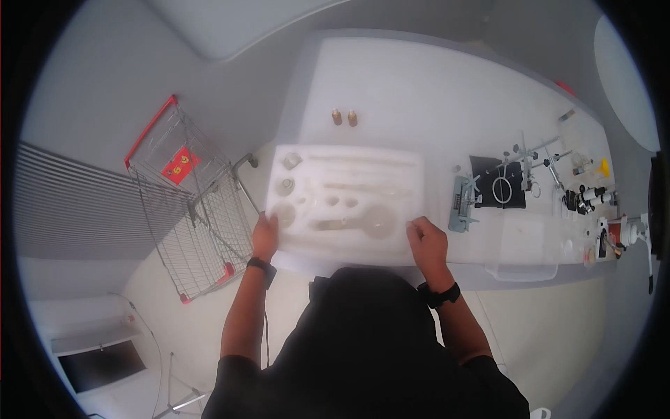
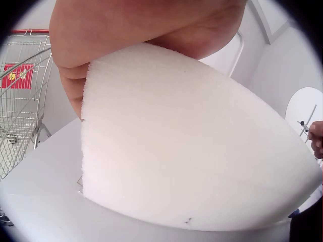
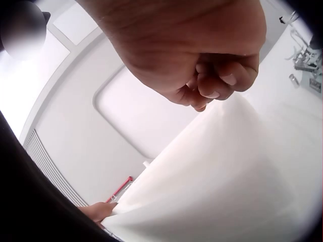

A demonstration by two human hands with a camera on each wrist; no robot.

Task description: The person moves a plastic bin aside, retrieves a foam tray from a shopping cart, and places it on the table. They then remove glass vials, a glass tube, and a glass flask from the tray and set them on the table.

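In the head view, a thick, white, rectangular foam tray is seen at the near side of a pale, smooth-topped table, between the left hand and the right hand. Recesses of several shapes are sunk into it: long straight grooves, 2 small rounded hollows, a pan-shaped hollow with a round end, and others along the left side. Whether clear pieces are seated in them cannot be told. Beyond it, 2 small brown bottles with pale tops are stood side by side. To the right, a grey metal stand is placed beside a flat black rectangular mat; nearer, a shallow translucent plastic tray is seen. At left, a wire-mesh shopping cart with a red handle is shown.

In the left wrist view, the foam's left end is gripped by the left hand, thumb and fingers on opposite sides; its edge is rough and grainy, its broad face matte.

In the right wrist view, the right hand's fingers are curled in tightly at a smooth foam corner; whether foam is pinched cannot be told.
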